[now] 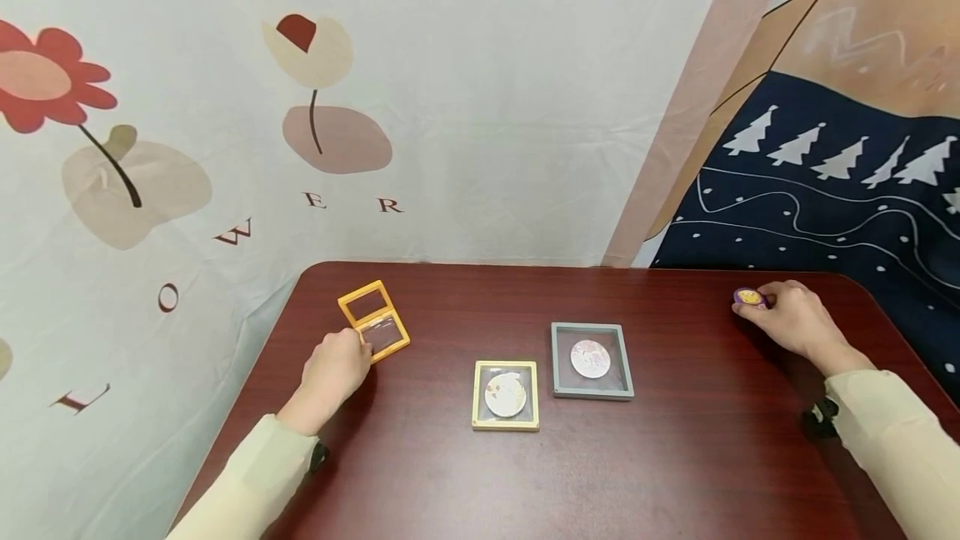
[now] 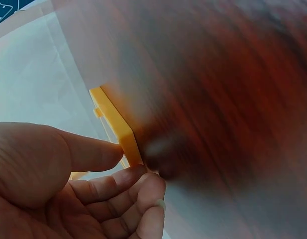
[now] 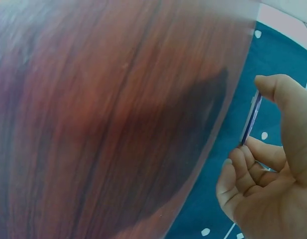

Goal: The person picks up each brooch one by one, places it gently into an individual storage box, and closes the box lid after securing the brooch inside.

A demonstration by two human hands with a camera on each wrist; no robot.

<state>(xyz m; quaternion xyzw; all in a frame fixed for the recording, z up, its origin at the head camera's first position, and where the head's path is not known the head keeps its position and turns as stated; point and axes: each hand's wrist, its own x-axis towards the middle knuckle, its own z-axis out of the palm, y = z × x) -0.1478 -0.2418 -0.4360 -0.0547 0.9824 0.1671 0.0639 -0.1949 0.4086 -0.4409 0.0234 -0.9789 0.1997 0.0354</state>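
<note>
Orange frame (image 1: 373, 322), purple-yellow badge (image 1: 749, 298), dark red-brown table (image 1: 675, 457).

both arms outstretched, left grip (image 1: 336, 367) and right grip (image 1: 787, 317) pinching.

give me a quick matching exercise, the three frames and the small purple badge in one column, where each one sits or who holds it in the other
Things:
1. orange frame
2. yellow frame
3. grey frame
4. purple badge

Places or states:
A. pinched by the right hand
B. open and without a disc, held by the left hand
C. holds a disc, nearest the person
D. holds a disc, between the yellow frame and the right hand

Pairs: 1-B, 2-C, 3-D, 4-A
</note>
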